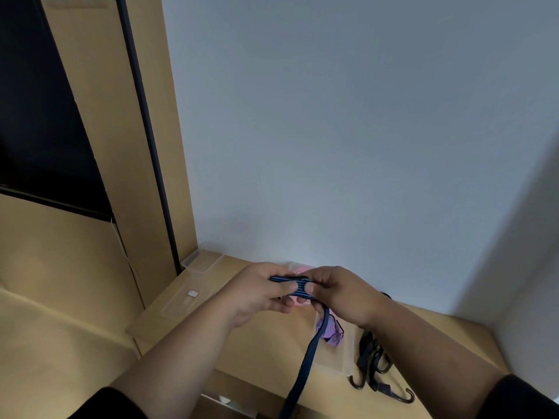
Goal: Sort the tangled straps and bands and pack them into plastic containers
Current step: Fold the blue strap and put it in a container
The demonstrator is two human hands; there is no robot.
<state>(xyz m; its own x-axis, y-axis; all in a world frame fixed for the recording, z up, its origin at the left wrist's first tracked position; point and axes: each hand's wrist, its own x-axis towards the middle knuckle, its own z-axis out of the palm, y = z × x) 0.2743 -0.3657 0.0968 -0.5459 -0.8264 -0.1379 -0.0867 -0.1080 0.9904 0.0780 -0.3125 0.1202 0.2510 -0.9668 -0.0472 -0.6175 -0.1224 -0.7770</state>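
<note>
Both hands meet above the wooden table (263, 355) and hold a dark blue striped strap (298, 287) folded between them. My left hand (260, 293) pinches its left side with thumb and fingers. My right hand (341, 293) grips the right side. The strap's loose tail (305, 361) hangs down toward the lower edge of the view. Under the hands stands a clear plastic container (335, 358) with a purple patterned band (331, 332) in it. Something pink shows behind the fingers.
Black cords with hooks (373, 367) lie on the table to the right of the container. A clear lid (187, 300) and another clear container (202, 261) lie at the back left. A white wall rises behind; a wooden cabinet stands on the left.
</note>
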